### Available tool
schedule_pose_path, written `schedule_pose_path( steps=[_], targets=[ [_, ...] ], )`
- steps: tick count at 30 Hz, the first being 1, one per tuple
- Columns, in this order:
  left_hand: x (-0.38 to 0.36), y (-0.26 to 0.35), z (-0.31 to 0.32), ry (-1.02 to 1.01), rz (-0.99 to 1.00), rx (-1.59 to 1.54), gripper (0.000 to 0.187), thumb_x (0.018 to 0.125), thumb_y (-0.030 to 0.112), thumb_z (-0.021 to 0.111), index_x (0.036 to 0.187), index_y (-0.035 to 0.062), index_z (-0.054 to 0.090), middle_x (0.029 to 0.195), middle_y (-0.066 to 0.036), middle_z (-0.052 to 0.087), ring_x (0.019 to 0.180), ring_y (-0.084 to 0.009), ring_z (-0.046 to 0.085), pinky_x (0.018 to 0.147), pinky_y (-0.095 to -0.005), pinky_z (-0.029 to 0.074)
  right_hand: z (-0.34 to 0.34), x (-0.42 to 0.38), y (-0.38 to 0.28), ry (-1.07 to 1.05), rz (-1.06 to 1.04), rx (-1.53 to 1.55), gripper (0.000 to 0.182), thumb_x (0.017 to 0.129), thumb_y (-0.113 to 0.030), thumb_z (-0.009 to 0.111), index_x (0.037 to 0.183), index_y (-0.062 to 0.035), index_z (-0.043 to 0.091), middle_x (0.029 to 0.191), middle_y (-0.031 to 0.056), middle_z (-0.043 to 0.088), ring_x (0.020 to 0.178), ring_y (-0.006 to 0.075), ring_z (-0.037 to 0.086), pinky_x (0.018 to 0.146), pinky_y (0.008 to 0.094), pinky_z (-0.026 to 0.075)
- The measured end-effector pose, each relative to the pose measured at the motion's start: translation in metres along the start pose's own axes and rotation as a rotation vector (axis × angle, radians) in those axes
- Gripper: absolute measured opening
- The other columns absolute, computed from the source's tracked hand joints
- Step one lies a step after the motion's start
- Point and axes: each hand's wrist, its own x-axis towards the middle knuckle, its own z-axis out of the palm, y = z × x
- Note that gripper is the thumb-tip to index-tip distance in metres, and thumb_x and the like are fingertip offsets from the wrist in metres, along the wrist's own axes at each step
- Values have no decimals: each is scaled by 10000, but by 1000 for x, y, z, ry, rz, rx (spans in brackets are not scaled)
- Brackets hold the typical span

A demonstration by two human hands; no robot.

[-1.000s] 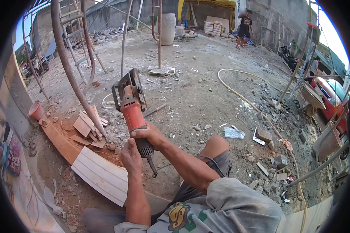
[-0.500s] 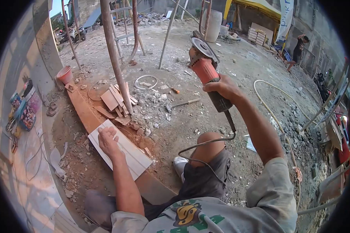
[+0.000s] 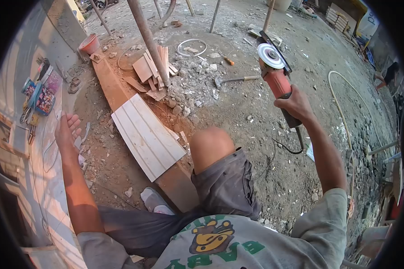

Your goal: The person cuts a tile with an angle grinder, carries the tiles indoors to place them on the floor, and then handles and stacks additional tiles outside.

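Note:
My right hand (image 3: 296, 106) is wrapped round the dark handle of a red angle grinder (image 3: 278, 83), raised over the ground with its pale disc at the upper end. My left hand (image 3: 68, 131) is off to the left with its palm up and fingers apart, holding nothing. Between my hands, a pale tile (image 3: 148, 136) with lengthwise lines lies across a reddish-brown wooden plank (image 3: 107, 83), touched by neither hand. One bent knee rises just right of the tile.
Beyond the tile, cut tile pieces (image 3: 149, 67) and rubble surround a metal pole (image 3: 148, 40). A hammer (image 3: 235, 80) lies on the dirt. A red bucket (image 3: 90, 44) stands at the plank's far end. Pails (image 3: 45, 104) sit left; a hose (image 3: 345, 121) curves right.
My left hand has lifted off the tile and swung left. The grinder in my right hand has moved right and slightly down in view. My view has tilted downward.

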Motion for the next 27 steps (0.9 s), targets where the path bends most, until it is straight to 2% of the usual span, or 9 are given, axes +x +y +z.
schedule_pose_path(
  steps=[2,6,11,12,13,19,27],
  targets=[
    [11,-5,-29,-36,-27,145,467,912,504,535,1088,77,597,1002,-39,654,885,-118,606,755,-294,451,47,4,13,-70,60,95,665,580,-400,741,1017,67,558,872,224,654,804,340,657,756,405,508],
    [9,-26,-79,38,-143,277,462,891,520,561,1060,93,605,939,-14,648,831,-103,599,706,-271,447,139,17,29,-182,148,120,728,580,-430,745,1064,73,538,959,266,651,916,382,650,819,427,508],
    [-18,-73,-89,156,-262,374,427,895,518,556,996,107,611,845,-1,628,734,-93,585,617,-247,451,222,42,24,-269,222,66,728,623,-431,718,1114,48,475,998,273,642,950,399,642,848,451,503],
    [-22,-80,-89,115,-274,475,409,901,511,550,968,111,606,828,8,618,722,-85,575,601,-241,446,238,47,25,-270,230,47,697,642,-416,704,1113,38,465,988,268,645,956,404,640,852,461,501],
    [-27,-86,-92,76,-289,576,395,908,504,545,940,115,601,810,17,608,710,-76,565,584,-235,442,250,53,26,-281,225,50,697,642,-416,704,1113,38,465,988,268,645,956,404,640,852,461,501],
    [-51,-98,-123,103,-273,700,329,933,453,534,845,137,561,753,38,562,667,-51,533,520,-207,410,300,80,24,-274,314,55,645,663,-379,690,1118,11,451,1004,257,645,967,403,637,859,462,493],
    [-67,-107,-149,106,-405,643,332,943,461,519,830,151,555,736,33,572,637,-55,552,506,-198,411,335,85,36,-280,370,33,662,670,-392,696,1131,11,443,987,256,651,956,404,640,857,471,493]
  ],
)
